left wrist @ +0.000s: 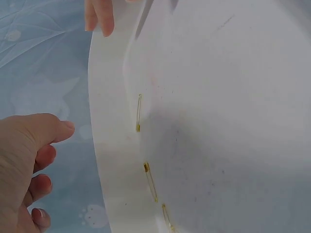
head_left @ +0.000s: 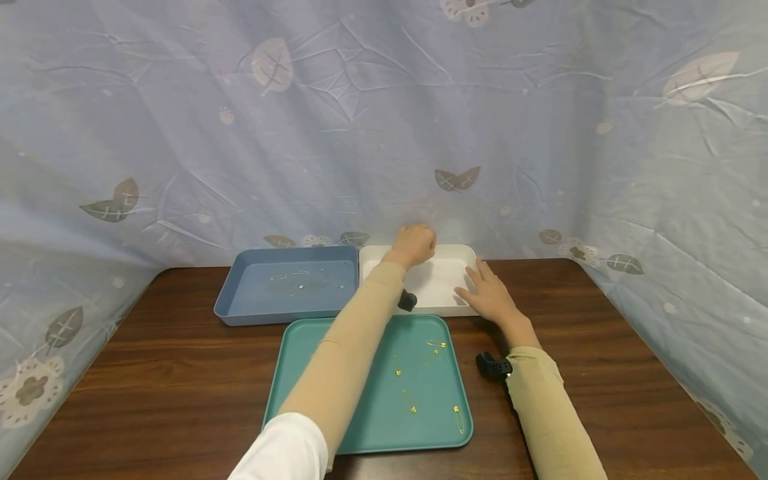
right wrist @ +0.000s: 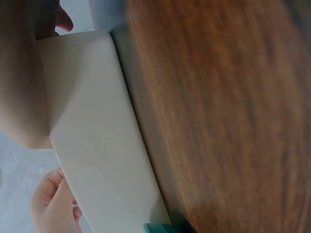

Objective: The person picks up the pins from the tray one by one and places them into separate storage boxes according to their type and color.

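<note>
My left hand (head_left: 414, 244) hovers over the back of the white tray (head_left: 447, 310), its fingers loosely curled. In the left wrist view nothing shows between its thumb and fingertips. The right hand (head_left: 491, 297) rests at the tray's right wall with fingers spread and nearly straight, the thumb toward the inside. Inside the white tray, gold safety pins (left wrist: 150, 182) lie along one wall. Several more gold safety pins (head_left: 413, 409) are scattered on the teal tray (head_left: 432, 433), which the left forearm partly covers.
A blue tray (head_left: 252, 293) with several silver safety pins (head_left: 279, 277) stands left of the white one. All three trays are on a dark wooden table (head_left: 150, 387). A patterned curtain (head_left: 360, 133) hangs close behind them. Dark wrist straps (head_left: 495, 366) show under the arms.
</note>
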### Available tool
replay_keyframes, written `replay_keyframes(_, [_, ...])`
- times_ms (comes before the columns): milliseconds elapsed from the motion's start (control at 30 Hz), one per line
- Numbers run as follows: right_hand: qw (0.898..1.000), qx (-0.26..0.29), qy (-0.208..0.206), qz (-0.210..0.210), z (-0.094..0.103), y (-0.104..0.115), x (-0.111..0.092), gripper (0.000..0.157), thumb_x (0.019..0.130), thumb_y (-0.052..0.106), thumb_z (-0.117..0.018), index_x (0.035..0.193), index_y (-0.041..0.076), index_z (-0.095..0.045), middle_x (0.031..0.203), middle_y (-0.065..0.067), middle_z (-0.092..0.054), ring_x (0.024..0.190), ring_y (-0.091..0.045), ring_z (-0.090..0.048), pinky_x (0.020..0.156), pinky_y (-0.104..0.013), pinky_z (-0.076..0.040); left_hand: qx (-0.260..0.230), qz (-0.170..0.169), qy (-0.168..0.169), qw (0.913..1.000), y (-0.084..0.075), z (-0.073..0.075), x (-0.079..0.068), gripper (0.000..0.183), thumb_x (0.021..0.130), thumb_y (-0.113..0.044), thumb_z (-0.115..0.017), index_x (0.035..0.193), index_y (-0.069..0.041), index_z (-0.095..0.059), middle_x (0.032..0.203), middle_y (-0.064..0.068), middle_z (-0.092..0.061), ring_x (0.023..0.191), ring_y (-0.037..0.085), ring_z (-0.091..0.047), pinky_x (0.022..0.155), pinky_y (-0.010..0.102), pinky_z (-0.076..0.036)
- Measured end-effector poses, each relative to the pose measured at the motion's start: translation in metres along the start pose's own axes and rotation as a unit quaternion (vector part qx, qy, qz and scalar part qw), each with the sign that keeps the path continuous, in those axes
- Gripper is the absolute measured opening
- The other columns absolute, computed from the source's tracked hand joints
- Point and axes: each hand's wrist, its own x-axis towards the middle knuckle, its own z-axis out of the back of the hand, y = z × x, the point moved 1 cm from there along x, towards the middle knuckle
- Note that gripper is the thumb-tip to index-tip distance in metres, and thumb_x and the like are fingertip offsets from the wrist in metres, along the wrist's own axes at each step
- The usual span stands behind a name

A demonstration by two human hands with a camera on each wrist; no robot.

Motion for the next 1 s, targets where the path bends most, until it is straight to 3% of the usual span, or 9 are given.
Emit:
replay_keyframes(567, [1.0,0.003,0.0,0.007,0.001,-0.002,0.005,0.072,0.099,0.043,-0.048,0.149,-0.006,-0.031,0.16,-0.028,-0.011,0.148,-0.047,-0.012,0.117,-0.061,-0.018,0.034,-0.015,-0.028,0.9989,0.01,0.023,-0.025,0.014,0.095,-0.028,-0.06,0.105,-0.018,-0.063,0.107,-0.002,-0.064,0.098,0.019,-0.059,0.089,0.038,-0.043])
replay_keyframes(1000, [1.0,0.003,0.0,0.016,0.002,-0.003,0.006,0.07,0.1,0.04,-0.048,0.148,-0.007,-0.031,0.159,-0.03,-0.01,0.147,-0.048,-0.011,0.117,-0.062,-0.017,0.025,-0.03,-0.055,0.9977,0.015,0.039,-0.064,0.014,0.095,-0.028,-0.061,0.106,-0.019,-0.059,0.112,-0.001,-0.063,0.108,0.021,-0.057,0.093,0.042,-0.04])
